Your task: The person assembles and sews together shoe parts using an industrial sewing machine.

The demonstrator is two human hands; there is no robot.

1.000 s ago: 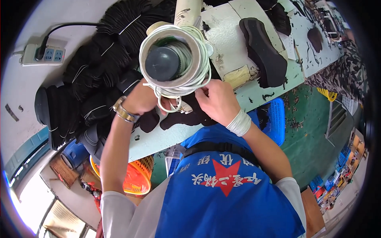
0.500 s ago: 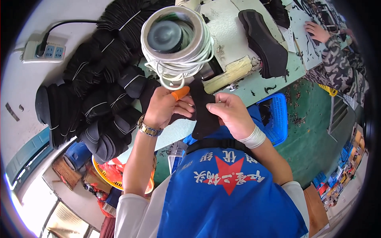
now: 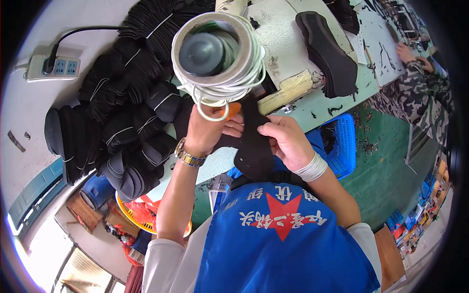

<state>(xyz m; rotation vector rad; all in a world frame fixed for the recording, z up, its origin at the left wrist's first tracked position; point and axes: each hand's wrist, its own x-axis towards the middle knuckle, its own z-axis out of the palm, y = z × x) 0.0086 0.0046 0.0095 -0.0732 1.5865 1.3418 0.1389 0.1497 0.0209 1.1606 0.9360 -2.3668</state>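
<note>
Between my hands is a black fabric piece (image 3: 254,158), wide at its near end and narrower above, hanging over the table edge by my waist. My right hand (image 3: 289,144) pinches its right edge between thumb and bent fingers. My left hand (image 3: 207,132), with an orange finger cot (image 3: 232,111) and a wristwatch (image 3: 189,155), has its fingers curled at the piece's left side. Just above that hand a round holder wound with white cord (image 3: 244,88) partly covers the fingers and the far end of the piece.
Several tied bundles of black pieces (image 3: 119,132) crowd the left of the table. A stack of black shaped pieces (image 3: 326,53) lies at the far right beside a yellowish block (image 3: 288,90). A blue basket (image 3: 348,146) stands below. Another person's camouflage sleeve (image 3: 415,80) shows farther right.
My left hand has risen slightly, its finger cot now partly behind the cord. The black piece's near end has shifted a little right and down. The other person's hand has moved right.
</note>
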